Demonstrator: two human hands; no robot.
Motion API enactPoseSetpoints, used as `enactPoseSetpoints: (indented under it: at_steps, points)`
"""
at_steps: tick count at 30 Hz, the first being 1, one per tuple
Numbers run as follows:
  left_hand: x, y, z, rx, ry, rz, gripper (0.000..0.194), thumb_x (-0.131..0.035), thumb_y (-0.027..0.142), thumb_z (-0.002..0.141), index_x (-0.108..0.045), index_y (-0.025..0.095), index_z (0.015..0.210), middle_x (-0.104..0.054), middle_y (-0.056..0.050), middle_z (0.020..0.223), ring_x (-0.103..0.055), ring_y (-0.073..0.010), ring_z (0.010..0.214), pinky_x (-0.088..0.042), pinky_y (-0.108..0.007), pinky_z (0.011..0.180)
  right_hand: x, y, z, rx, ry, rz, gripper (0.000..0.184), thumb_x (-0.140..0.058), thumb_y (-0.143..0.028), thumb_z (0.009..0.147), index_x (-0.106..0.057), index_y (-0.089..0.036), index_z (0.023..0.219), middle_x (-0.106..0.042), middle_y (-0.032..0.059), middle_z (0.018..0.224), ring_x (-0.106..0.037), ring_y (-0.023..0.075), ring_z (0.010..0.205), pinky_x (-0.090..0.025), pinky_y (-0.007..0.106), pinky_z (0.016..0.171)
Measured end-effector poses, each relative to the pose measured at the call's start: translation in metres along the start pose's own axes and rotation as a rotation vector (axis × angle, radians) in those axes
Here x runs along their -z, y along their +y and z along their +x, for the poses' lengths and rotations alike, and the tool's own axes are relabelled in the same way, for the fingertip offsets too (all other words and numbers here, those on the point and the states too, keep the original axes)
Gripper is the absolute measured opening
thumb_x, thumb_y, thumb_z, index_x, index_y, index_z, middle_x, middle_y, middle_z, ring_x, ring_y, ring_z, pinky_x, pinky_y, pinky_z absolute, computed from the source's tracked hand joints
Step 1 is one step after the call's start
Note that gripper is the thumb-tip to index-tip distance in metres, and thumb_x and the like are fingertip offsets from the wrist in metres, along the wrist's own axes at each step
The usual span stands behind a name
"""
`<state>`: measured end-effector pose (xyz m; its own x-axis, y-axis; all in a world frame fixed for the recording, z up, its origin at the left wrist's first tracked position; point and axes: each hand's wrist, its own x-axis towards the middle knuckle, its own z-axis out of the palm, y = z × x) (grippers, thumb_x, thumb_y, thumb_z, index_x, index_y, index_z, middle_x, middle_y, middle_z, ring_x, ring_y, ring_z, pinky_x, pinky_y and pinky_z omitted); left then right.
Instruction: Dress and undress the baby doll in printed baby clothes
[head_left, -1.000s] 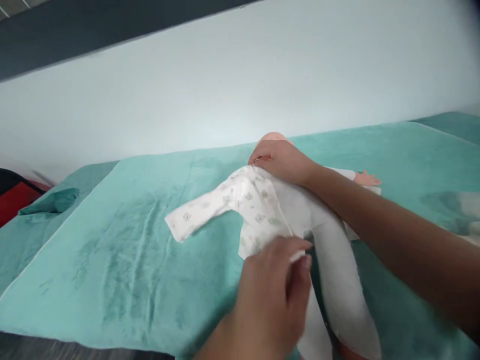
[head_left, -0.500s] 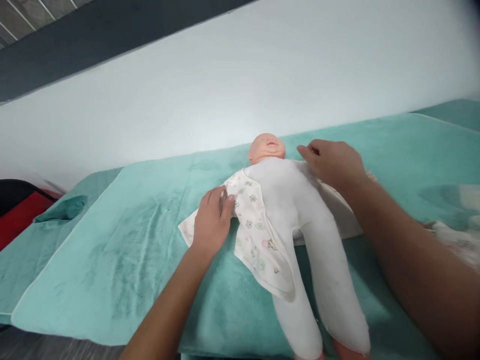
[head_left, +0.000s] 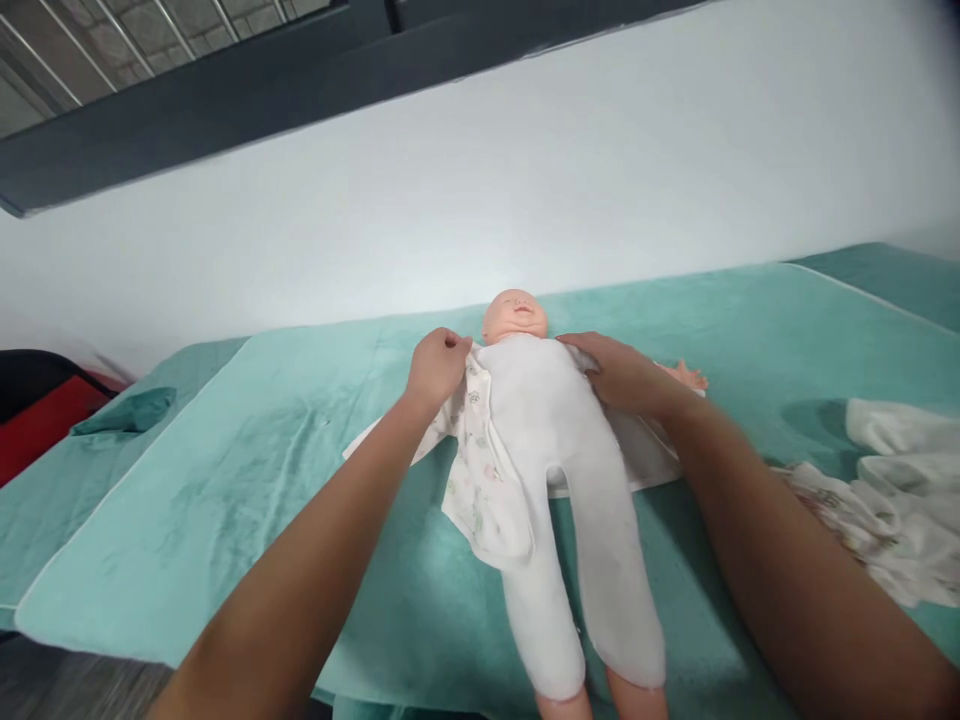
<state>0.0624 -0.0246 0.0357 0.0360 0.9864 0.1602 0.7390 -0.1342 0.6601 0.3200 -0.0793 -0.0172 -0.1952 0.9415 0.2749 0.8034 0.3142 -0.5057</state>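
A baby doll [head_left: 536, 430] with a white cloth body lies on its back, head away from me. A printed white baby shirt [head_left: 487, 490] hangs open over the doll's side on my left, its sleeve spread outward. My left hand [head_left: 439, 370] pinches the shirt's edge at the shoulder, close to the doll's head. On the other side, my right hand [head_left: 619, 370] is closed around the doll's shoulder, thumb below and fingers above. Beyond this wrist the doll's bare hand [head_left: 688, 376] shows. White cloth spreads beneath the doll under my right forearm.
A green padded cover [head_left: 225, 520] lies under the doll. Crumpled white and printed clothes [head_left: 892, 510] lie at the right. Behind stands a white wall [head_left: 450, 200] with a dark ledge [head_left: 300, 95] and bars above. A red and black object [head_left: 49, 415] is at the far left.
My left hand has moved up from the sleeve to the shirt's shoulder edge. My right hand has come down onto the doll's shoulder. The view has shifted, showing more of the clothes at right.
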Motion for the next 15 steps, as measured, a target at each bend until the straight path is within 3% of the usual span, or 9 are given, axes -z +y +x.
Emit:
enactPoseSetpoints:
  at_steps: [5, 8, 11, 13, 15]
  points:
    - [-0.013, 0.015, 0.015, 0.024, -0.01, -0.115, 0.029, -0.054, 0.029, 0.089, -0.047, 0.02, 0.062, -0.053, 0.0, 0.066, -0.052, -0.0156, 0.066, -0.043, -0.03, 0.068, -0.01, -0.019, 0.004, 0.166, 0.141, 0.121, 0.041, -0.048, -0.025, 0.092, -0.062, -0.029, 0.13, -0.067, 0.0042, 0.131, -0.06, 0.0293, 0.119, -0.048, 0.046, 0.101]
    - [-0.02, 0.018, 0.01, -0.117, 0.086, -0.024, 0.019, -0.054, 0.025, 0.089, -0.056, 0.019, 0.071, -0.062, -0.006, 0.083, -0.059, -0.0209, 0.086, -0.046, -0.036, 0.085, -0.013, -0.023, 0.005, 0.154, 0.186, 0.14, 0.039, -0.046, -0.025, 0.093, -0.063, -0.027, 0.128, -0.065, 0.0043, 0.132, -0.059, 0.0269, 0.121, -0.046, 0.045, 0.103]
    - [-0.024, 0.027, -0.002, -0.408, 0.117, 0.073, 0.015, -0.049, 0.021, 0.092, -0.064, 0.018, 0.093, -0.065, -0.011, 0.11, -0.058, -0.0237, 0.109, -0.043, -0.038, 0.101, -0.004, -0.018, 0.004, -0.058, 0.329, 0.091, 0.034, -0.048, -0.027, 0.09, -0.066, -0.024, 0.118, -0.07, 0.0073, 0.121, -0.064, 0.027, 0.109, -0.049, 0.042, 0.094]
    - [-0.029, 0.043, -0.01, -0.556, 0.003, 0.106, 0.021, -0.047, 0.019, 0.093, -0.064, 0.018, 0.105, -0.064, -0.011, 0.12, -0.056, -0.0231, 0.117, -0.042, -0.037, 0.106, 0.007, -0.014, 0.001, -0.255, 0.376, 0.007, 0.027, -0.049, -0.024, 0.087, -0.07, -0.024, 0.104, -0.074, 0.0067, 0.103, -0.066, 0.0263, 0.093, -0.05, 0.04, 0.082]
    - [-0.037, 0.065, -0.014, -0.634, -0.169, 0.169, 0.025, -0.047, 0.02, 0.093, -0.061, 0.019, 0.114, -0.063, -0.01, 0.127, -0.055, -0.0227, 0.122, -0.041, -0.037, 0.108, 0.018, -0.011, -0.002, -0.432, 0.339, -0.105, 0.025, -0.048, -0.02, 0.083, -0.071, -0.025, 0.089, -0.074, 0.0055, 0.088, -0.064, 0.0253, 0.081, -0.046, 0.036, 0.071]
